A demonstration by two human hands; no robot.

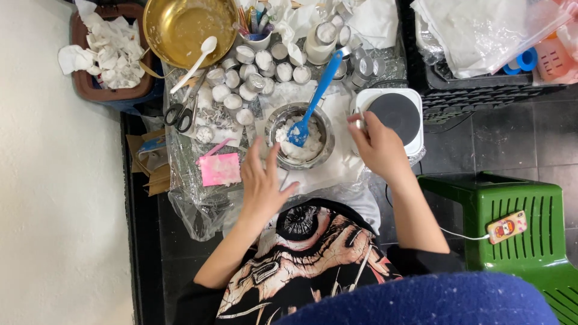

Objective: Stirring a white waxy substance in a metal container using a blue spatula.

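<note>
A small steel pot (278, 118) holding white flaky wax sits on a white sheet in front of me, with a blue spatula (315, 96) leaning in it. My left hand (262, 180) hovers just below and left of the pot, fingers spread, holding nothing. My right hand (376, 144) is to the right of the pot, fingers closed around a small metal handle at the pot's side, beside a white hot plate (394, 114) with a round black top.
Several small round tins (247, 75) filled with white wax stand behind the pot. A gold bowl (186, 24) with a white spoon, scissors (180, 114), a pink pad (220, 170), a tissue-filled bin (108, 54), a black crate (481, 90), a green stool (524, 222) with a phone (507, 227).
</note>
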